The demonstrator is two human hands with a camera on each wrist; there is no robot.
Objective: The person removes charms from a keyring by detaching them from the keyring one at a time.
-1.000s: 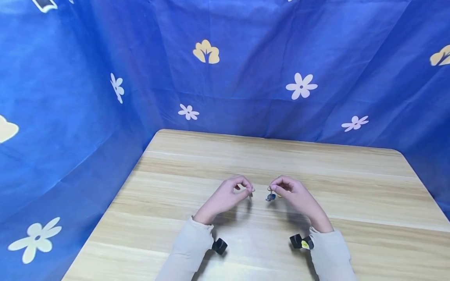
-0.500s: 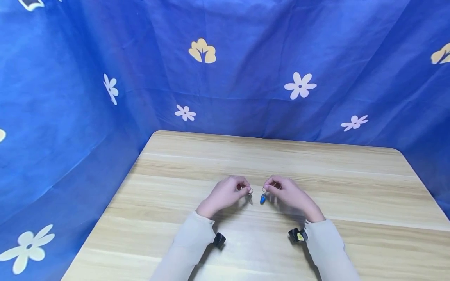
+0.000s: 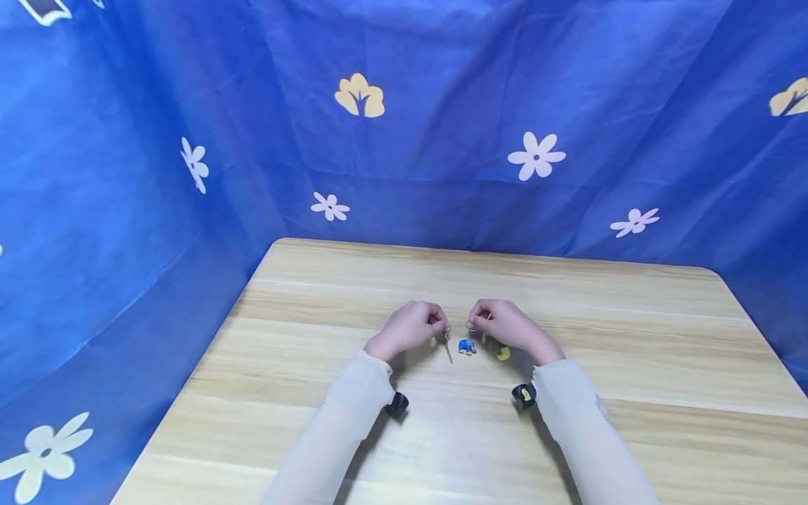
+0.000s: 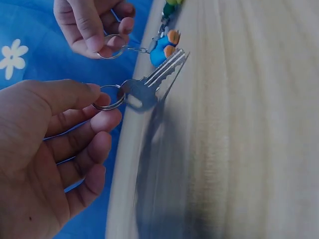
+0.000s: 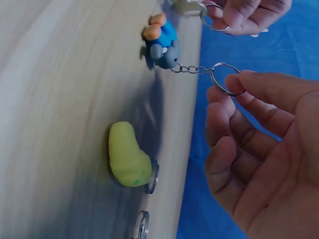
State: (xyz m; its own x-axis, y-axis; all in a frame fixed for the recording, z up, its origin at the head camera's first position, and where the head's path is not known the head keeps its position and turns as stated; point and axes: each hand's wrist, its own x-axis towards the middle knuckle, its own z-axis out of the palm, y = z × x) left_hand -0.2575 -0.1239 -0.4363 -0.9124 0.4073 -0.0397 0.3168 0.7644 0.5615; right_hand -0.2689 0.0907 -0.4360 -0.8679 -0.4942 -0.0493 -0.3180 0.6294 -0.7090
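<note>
My left hand (image 3: pixel 412 325) pinches a metal key ring (image 4: pixel 107 105) between thumb and index finger. Silver keys (image 4: pixel 158 74) hang from that ring, tips toward the tabletop. Opposite it, my right hand (image 3: pixel 510 327) pinches the split ring (image 5: pixel 224 79) of a keychain. A short chain joins this ring to a small figure charm (image 5: pixel 164 40) with a blue body, grey head and orange feet. The charm is low over the wooden table; whether it touches is unclear. The two rings are apart, a small gap between the hands.
A yellow charm (image 5: pixel 128 158) lies on the table (image 3: pixel 353 280) below my right hand, with a metal ring (image 5: pixel 153 178) beside it. Another metal ring (image 5: pixel 143 225) shows lower in the right wrist view. A blue curtain (image 3: pixel 442 161) with printed flowers stands behind the table.
Both hands have moved slightly toward the table's far side, and the right hand has also come closer to the left. The blue charm and the yellow charm now show more clearly.
</note>
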